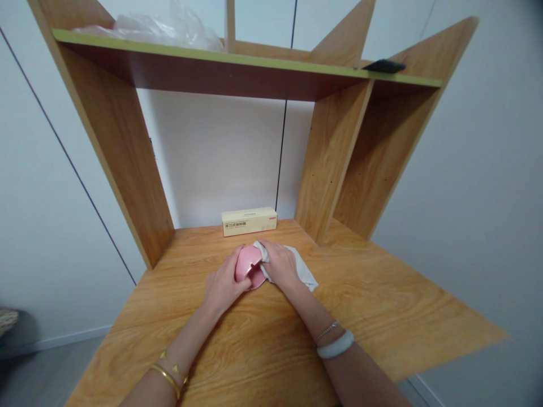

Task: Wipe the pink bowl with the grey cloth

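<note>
A glossy pink bowl point(246, 261) is tilted up on its side just above or on the wooden desk; I cannot tell whether it touches the top. My left hand point(224, 284) grips its left side, fingers behind and thumb at the near edge. At the bowl's right rim, my right hand point(279, 263) presses a pale white cloth point(303, 270) against it. Part of the cloth hangs out to the right of that hand. The bowl's inside is partly hidden by both hands.
A cream cling-film box point(249, 222) lies at the back of the desk point(250, 350). Wooden side panels rise left and right. On the shelf point(271, 63) above are a clear plastic bag point(169, 28) and a dark flat object point(385, 66).
</note>
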Available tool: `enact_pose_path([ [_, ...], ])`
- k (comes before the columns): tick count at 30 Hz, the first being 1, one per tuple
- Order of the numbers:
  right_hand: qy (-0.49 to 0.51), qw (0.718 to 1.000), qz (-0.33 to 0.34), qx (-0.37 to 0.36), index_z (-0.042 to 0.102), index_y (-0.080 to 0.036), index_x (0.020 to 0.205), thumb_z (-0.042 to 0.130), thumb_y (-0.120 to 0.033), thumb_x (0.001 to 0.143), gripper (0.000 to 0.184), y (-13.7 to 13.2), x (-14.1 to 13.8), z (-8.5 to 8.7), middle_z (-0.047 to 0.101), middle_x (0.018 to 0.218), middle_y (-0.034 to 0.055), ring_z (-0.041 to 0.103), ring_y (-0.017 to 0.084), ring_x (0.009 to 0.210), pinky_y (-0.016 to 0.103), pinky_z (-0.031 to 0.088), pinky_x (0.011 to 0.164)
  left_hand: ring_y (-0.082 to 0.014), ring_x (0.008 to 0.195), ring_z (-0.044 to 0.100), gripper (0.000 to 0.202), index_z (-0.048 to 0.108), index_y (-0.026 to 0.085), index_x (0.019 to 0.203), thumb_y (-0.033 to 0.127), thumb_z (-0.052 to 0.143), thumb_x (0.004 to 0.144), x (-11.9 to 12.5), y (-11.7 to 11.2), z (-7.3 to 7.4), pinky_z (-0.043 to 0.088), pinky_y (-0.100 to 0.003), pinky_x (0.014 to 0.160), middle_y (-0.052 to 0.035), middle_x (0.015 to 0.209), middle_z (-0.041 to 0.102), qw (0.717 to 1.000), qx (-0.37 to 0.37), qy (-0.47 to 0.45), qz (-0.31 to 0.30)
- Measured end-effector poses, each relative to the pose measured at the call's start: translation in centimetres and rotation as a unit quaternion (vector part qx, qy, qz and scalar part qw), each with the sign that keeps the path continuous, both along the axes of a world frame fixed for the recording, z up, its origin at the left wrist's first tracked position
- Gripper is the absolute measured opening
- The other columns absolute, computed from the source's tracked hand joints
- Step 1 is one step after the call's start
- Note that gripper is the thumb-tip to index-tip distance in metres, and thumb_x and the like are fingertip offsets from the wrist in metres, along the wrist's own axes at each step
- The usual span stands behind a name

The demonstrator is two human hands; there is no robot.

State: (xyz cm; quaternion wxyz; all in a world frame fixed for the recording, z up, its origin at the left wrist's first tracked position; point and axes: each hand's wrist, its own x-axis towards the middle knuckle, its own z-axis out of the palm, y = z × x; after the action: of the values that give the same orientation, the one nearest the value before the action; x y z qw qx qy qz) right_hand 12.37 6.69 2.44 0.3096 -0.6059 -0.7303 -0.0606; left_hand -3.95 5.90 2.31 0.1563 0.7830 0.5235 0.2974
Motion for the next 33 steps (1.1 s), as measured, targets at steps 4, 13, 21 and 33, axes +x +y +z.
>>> enact_pose_path([
  [4,0.051,0.998,-0.034,-0.034,0.055,-0.019,0.113,0.051,-0.015,0.075,0.038,0.2,0.2,-0.4,0.064,0.107,0.0090,0.059,0.020,0.096,0.026,0.040,0.079,-0.0306,0.110,0.051,0.068,0.026,0.024,0.136,0.039,0.054,0.076,0.2,0.0,-0.5,0.042,-0.041,0.085,-0.0110,0.131,0.046,0.999,0.027,-0.038,-0.009],
  [13,0.220,0.973,-0.038,-0.054,0.058,-0.019,0.101,0.046,-0.025,0.081,0.025,1.2,-0.2,-1.5,0.068,0.095,0.0061,0.061,0.019,0.088,0.024,0.043,0.072,-0.0198,0.096,0.056,0.059,0.028,0.015,0.125,0.034,0.052,0.075,0.3,1.1,-2.4,0.043,-0.033,0.084,-0.0115,0.111,0.054,0.974,0.007,-0.216,-0.065],
  [21,0.096,0.995,0.024,0.020,0.056,-0.019,0.110,0.051,-0.016,0.077,0.034,0.2,-0.3,-0.3,0.063,0.108,0.0065,0.056,0.019,0.100,0.027,0.039,0.087,-0.0177,0.079,0.057,0.049,0.043,0.016,0.111,0.025,0.056,0.065,0.4,1.1,-1.9,0.044,-0.031,0.073,-0.0046,0.093,0.060,0.975,-0.030,-0.217,-0.020],
  [33,0.034,0.984,-0.035,-0.173,0.068,-0.021,0.092,0.040,-0.062,0.078,0.051,1.1,3.2,0.8,0.064,0.096,0.0102,0.056,0.025,0.095,0.037,0.038,0.082,-0.0066,0.024,0.034,0.021,0.039,0.020,0.066,0.039,0.046,0.070,-0.9,3.2,-3.3,0.027,-0.016,0.029,0.0098,0.033,0.039,0.881,-0.157,-0.439,0.081],
])
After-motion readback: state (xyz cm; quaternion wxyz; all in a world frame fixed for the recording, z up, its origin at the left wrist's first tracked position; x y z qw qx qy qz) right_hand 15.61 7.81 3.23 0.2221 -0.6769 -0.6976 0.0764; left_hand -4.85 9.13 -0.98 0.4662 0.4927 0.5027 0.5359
